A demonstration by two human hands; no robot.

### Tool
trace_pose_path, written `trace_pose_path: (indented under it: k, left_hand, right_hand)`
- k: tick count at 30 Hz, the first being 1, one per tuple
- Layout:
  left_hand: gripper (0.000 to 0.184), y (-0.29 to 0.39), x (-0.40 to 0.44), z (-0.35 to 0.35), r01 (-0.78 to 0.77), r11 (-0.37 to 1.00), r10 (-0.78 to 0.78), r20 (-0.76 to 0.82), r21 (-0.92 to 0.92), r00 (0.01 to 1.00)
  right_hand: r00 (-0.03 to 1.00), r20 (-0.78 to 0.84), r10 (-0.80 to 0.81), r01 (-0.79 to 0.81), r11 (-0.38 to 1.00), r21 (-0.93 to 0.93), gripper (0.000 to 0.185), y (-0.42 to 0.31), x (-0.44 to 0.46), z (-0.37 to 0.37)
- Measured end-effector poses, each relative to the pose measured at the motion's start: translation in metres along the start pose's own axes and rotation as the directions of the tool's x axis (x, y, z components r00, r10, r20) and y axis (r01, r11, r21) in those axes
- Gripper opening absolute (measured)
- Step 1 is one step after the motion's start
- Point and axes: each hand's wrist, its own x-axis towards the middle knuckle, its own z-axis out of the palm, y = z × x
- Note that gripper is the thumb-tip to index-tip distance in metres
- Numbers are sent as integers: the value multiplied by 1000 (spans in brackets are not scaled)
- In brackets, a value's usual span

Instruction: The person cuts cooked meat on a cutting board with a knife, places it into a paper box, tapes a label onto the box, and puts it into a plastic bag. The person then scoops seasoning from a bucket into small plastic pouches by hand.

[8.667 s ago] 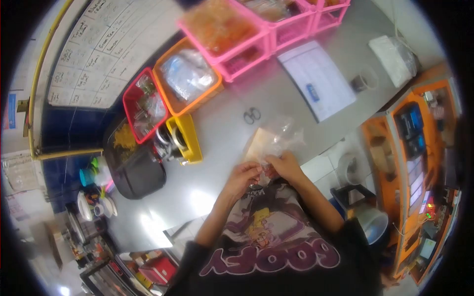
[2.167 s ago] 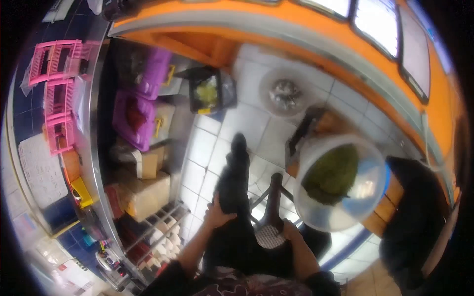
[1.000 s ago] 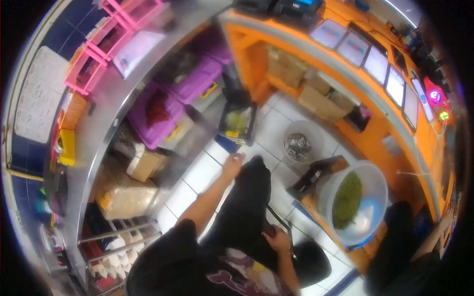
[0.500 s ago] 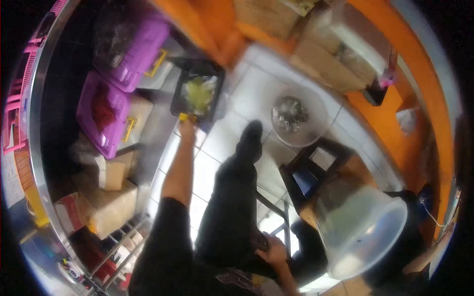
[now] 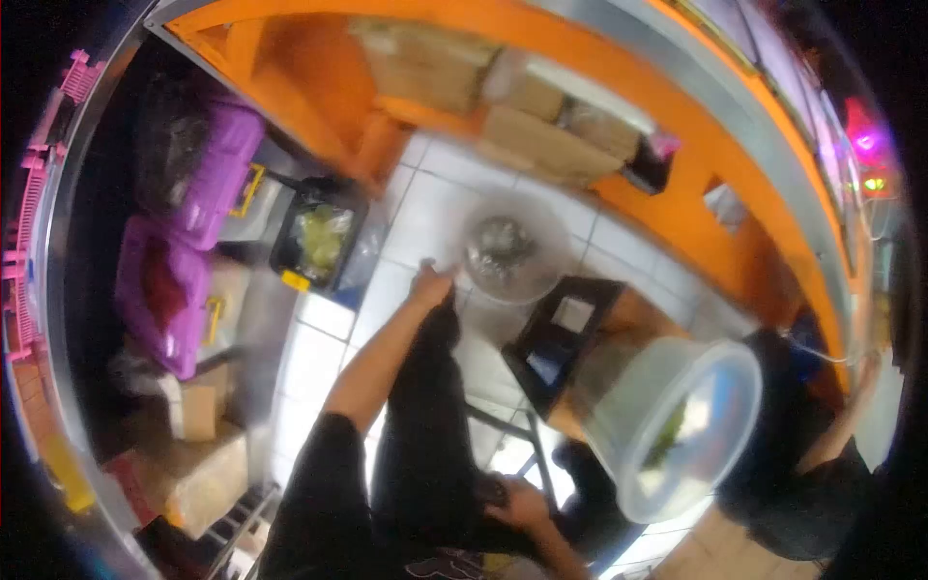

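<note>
My left hand (image 5: 432, 286) is held out above the white tiled floor, just left of a clear round tub (image 5: 520, 275) with shiny, clear-looking contents. Motion blur hides how its fingers are set. Farther left on the floor is a black crate (image 5: 277, 253) with a yellow handle (image 5: 295, 280) and pale yellow-green contents (image 5: 324, 235). Low by my lap, my right hand (image 5: 525, 505) is closed around a small dark object (image 5: 491, 489) whose kind I cannot make out.
Purple-lidded boxes (image 5: 200, 208) with yellow latches stand at left, above a cardboard box (image 5: 208, 474). A large translucent bucket (image 5: 619, 425) is at right, beside a black tray (image 5: 541, 329). Cardboard boxes (image 5: 551, 145) line the orange shelf (image 5: 715, 155). Another person's arm (image 5: 841, 420) shows at far right.
My left hand has left the black crate's yellow handle and moved right toward the clear tub. The view has shifted, and green contents now show in the large bucket. My right hand stays low.
</note>
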Motion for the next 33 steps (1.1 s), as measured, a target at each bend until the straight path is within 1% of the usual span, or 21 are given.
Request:
trace_pose_path:
  k: [1, 2, 3, 5, 6, 7, 9, 10, 11, 12, 13, 14, 15, 16, 17, 18, 19, 22, 25, 29, 33]
  left_hand:
    - [89, 24, -1, 14, 143, 985, -133, 106, -99, 985]
    - [93, 30, 9, 23, 250, 940, -192, 248, -231, 950]
    - [93, 25, 22, 33, 226, 943, -160, 262, -246, 952]
    - [85, 2, 68, 63, 152, 944, -82, 238, -292, 968]
    - [82, -11, 95, 79, 128, 943, -57, 231, -306, 971]
    - [73, -39, 124, 89, -157, 987, 152, 155, 22, 976]
    - [64, -71, 115, 70, -364, 839, 326, 162, 405, 931]
    - [47, -50, 95, 55, -180, 973, 173, 53, 148, 983]
    - [32, -15, 68, 34, -16, 990, 13, -19, -142, 1000]
    - [43, 66, -29, -23, 45, 963, -14, 117, -267, 993]
    - [39, 35, 8, -38, -148, 985, 156, 98, -85, 983]
    - [35, 5, 44, -53, -328, 939, 322, 76, 105, 944]
    - [33, 36, -4, -70, -258, 966, 258, 30, -1, 966]
    - [31, 70, -54, -87, -194, 974, 193, -16, -114, 981]
    - [29, 93, -95, -98, -195, 965, 187, -61, -175, 980]
    - [27, 97, -130, -106, -189, 954, 169, -104, -233, 980]
    - [27, 95, -155, -113, -192, 961, 173, -113, -198, 978]
    - [26, 123, -213, -111, -206, 901, 152, -167, -382, 974]
    - [27, 125, -253, -94, -238, 843, 143, -225, -482, 964]
    - [28, 98, -276, -83, -264, 807, 137, -268, -529, 954]
    - [29, 78, -322, -89, -250, 780, 143, -226, -573, 964]
  right_hand:
    - [999, -46, -3, 4, 1000, 8, 77, -10, -2, -9]
    - [997, -71, -30, 31, 999, 8, 77, -10, -2, -8]
    - [993, -100, -61, 62, 998, 6, 76, -5, -2, -4]
    - [999, 37, -23, 24, 1000, -11, 90, 3, 3, -4]
    - [999, 20, -48, 48, 999, -21, 87, 13, 6, 7]
    - [998, 31, -53, 53, 999, -7, 87, 11, 3, 2]
    - [998, 20, 66, -66, 998, 2, 87, -15, -8, -23]
    - [997, 21, 80, -78, 995, -55, 86, -16, -8, -21]
    - [998, -42, -40, 41, 999, 17, 87, -3, -5, -13]
    - [998, -51, -40, 41, 999, 18, 89, -10, -9, -20]
    - [999, -37, -11, 11, 1000, -2, 90, -11, -14, -31]
    - [993, -108, -37, 37, 999, -1, 91, -1, -12, -26]
    - [982, -179, -57, 62, 998, 18, 92, 2, -14, -7]
    - [984, -166, -71, 71, 997, -7, 92, 1, -16, -11]
    - [976, -187, -113, 113, 994, -8, 92, 5, -13, -5]
    - [988, -136, -76, 71, 996, -45, 91, 5, -13, -3]
    - [955, -281, -96, 90, 995, -35, 91, 5, -19, 5]
    - [974, -216, -75, 74, 997, -12, 90, -3, -37, -5]
    - [969, -229, -96, 74, 992, -105, 88, 2, -35, -1]
    - [947, -300, -114, 89, 991, -98, 83, -1, -38, 5]
    - [946, -288, -151, 115, 984, -138, 78, 6, -33, 11]
